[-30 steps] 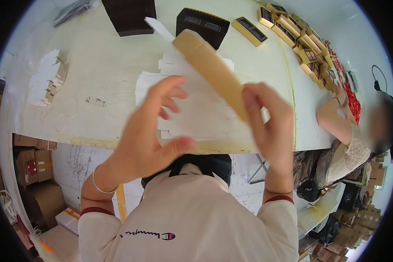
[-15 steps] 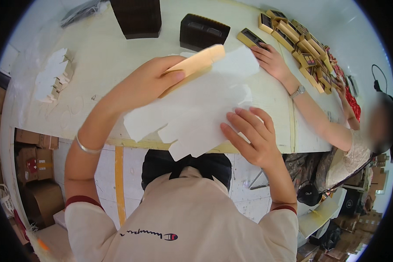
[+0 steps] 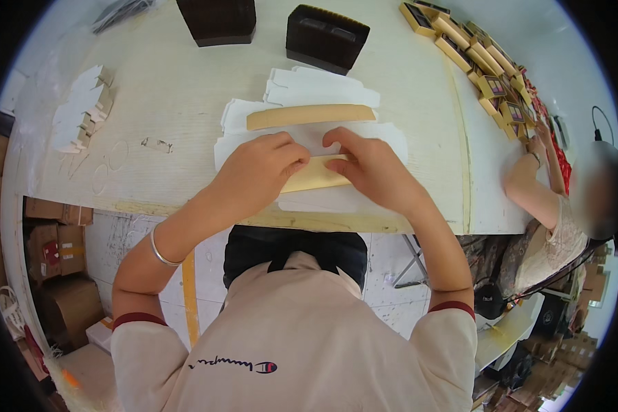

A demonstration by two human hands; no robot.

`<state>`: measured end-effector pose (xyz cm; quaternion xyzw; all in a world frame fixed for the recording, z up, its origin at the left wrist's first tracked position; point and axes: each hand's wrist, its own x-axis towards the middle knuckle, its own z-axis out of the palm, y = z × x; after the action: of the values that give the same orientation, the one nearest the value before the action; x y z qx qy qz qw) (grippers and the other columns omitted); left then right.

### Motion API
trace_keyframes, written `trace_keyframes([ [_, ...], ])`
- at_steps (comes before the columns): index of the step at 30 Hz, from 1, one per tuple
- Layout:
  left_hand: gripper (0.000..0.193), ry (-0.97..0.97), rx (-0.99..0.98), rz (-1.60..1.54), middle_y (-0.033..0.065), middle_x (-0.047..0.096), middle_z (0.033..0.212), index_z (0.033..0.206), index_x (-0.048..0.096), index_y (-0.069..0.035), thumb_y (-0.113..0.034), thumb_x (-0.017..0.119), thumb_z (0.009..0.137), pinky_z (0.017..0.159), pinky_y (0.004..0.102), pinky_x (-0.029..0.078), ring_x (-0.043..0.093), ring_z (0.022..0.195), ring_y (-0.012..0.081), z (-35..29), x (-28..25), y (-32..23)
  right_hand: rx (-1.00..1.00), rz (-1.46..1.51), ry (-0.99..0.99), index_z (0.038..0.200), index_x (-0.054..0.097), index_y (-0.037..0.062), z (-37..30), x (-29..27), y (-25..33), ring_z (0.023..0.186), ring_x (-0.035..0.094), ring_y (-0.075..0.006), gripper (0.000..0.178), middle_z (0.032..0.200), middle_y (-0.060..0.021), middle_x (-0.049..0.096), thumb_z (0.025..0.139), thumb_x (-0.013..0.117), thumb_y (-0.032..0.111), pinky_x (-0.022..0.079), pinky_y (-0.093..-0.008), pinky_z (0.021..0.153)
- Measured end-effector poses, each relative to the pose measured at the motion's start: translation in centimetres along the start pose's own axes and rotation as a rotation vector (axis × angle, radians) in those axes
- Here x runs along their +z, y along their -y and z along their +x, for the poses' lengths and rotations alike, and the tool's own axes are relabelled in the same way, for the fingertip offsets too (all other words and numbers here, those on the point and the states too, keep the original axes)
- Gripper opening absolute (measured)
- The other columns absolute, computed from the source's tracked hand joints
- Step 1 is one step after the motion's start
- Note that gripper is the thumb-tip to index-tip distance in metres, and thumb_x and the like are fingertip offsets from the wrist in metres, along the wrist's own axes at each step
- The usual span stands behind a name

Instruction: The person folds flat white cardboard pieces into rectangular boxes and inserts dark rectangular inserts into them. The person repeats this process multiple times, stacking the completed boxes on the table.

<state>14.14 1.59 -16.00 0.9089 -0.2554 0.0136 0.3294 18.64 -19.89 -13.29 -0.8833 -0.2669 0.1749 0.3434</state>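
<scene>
A flat carton (image 3: pixel 314 177), gold outside and white inside, lies in front of me near the table's front edge. My left hand (image 3: pixel 264 168) curls its fingers at the left of the gold panel, with the thumb pressed to it. My right hand (image 3: pixel 374 168) bends over the right side, thumb on the gold and index finger arched above. Just beyond, a gold strip (image 3: pixel 312 117) lies across white card. Further back rest more white carton blanks (image 3: pixel 319 89). The fingers hide part of the panel.
Two dark trays (image 3: pixel 327 38) stand at the back. Small white folded boxes (image 3: pixel 82 110) sit at the left. Gold palette cases (image 3: pixel 470 55) pile up at the far right, near a co-worker's arm (image 3: pixel 529 182). Rubber bands (image 3: pixel 119 152) lie on the table (image 3: pixel 165 178).
The gold and white carton has come down from my raised left hand onto the table, and both my hands have closed in on it. The co-worker's hand has withdrawn right; the case beside it is gone.
</scene>
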Motion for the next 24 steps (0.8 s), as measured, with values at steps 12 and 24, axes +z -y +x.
trace_keyframes([
  [12, 0.017, -0.076, 0.299, 0.290, 0.0062, 0.054, 0.087, 0.088, 0.063, -0.004, -0.014, 0.072, 0.077, 0.069, 0.0336, 0.048, 0.054, 0.079, 0.0227, 0.2, 0.3, -0.5, -0.598, -0.545, -0.288, 0.098, 0.062, 0.0010, -2.1, 2.1, -2.7, 0.092, 0.054, -0.0257, 0.026, 0.098, -0.0105, 0.055, 0.073, 0.066, 0.006, 0.045, -0.0350, 0.081],
  [24, 0.018, -0.287, 0.129, 0.431, 0.0086, 0.061, 0.088, 0.095, 0.065, -0.003, -0.018, 0.065, 0.085, 0.068, 0.0355, 0.048, 0.059, 0.079, 0.0269, 1.8, -2.8, -1.1, -0.325, -0.287, 0.015, 0.099, 0.058, 0.0041, 2.3, -0.2, -1.7, 0.079, 0.057, -0.0333, 0.025, 0.082, -0.0133, 0.058, 0.076, 0.055, -0.005, 0.045, -0.0398, 0.071],
])
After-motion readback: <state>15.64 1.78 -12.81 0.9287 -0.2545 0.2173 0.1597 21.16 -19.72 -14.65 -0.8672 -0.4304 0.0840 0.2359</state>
